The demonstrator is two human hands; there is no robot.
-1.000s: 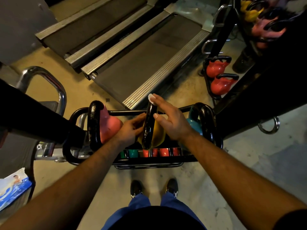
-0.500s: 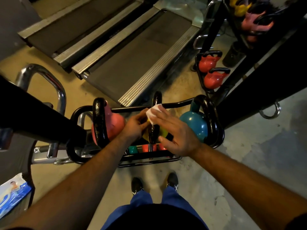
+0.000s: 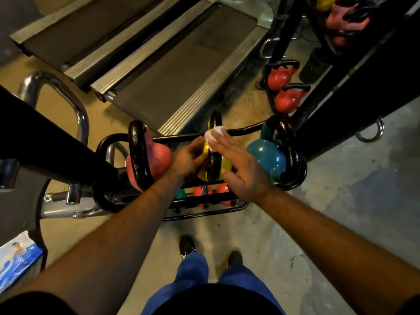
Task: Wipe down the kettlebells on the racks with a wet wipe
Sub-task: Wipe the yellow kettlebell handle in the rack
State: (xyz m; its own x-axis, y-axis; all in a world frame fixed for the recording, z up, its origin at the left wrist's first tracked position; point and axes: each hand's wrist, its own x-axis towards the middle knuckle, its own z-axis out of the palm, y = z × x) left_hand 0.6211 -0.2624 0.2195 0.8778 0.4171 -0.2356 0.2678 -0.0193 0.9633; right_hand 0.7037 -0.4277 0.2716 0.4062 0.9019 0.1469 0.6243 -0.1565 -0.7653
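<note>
Head view is showing the yellow kettlebell (image 3: pixel 226 165) sitting mid-rack at frame centre, between the pink kettlebell (image 3: pixel 156 159) at its 9 o'clock and the teal kettlebell (image 3: pixel 269 156) at its 3 o'clock, all on the low black rack (image 3: pixel 241 129). Right hand (image 3: pixel 242 169) is lying nearly flat, fingers straight, pressing the wet wipe (image 3: pixel 213 137) onto the black handle (image 3: pixel 213 164) near its 12 o'clock end. Left hand (image 3: pixel 189 159) is bracing the bell's 9 o'clock flank; whether its fingers are curling round it, cannot tell.

Handling, as a judgement: bell is likely cast iron — heavy, rigid, not going anywhere under wiping force. Its glossy coat will probably be getting slick once wet, so steadying on the body looks safer than on the wiped handle. Wipe is thin and limp; it is going to bunch unless kept pinned under flat fingers.

Versus half a second ago: wipe and right fingertips are sitting further toward the handle's 12 o'clock end, palm flatter — camera is tilting slightly too. Left hand is holding the same spot.
</note>
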